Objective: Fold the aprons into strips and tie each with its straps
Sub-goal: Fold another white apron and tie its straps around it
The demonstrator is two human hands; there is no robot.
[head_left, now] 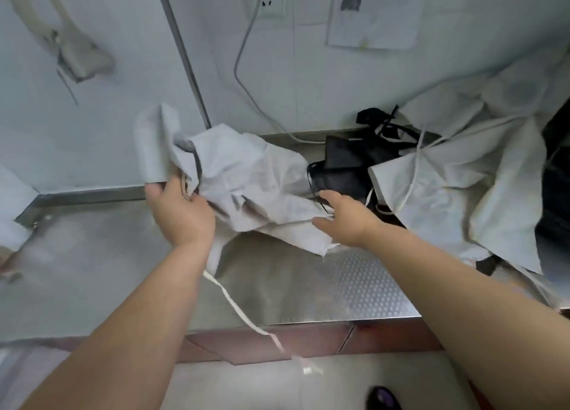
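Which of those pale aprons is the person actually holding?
The crumpled apron in the middle: the left hand grips it, and its strap trails off the counter. The heaped apron at right lies untouched.

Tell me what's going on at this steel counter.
A person, bare-handed, is working on a crumpled pale grey apron, not yet folded. The left grip holds a bunch of it lifted off the steel counter; the right grip reaches with straight fingers to its lower edge. One white strap dangles over the counter's front edge. More pale aprons lie heaped at the right, beside some black items.
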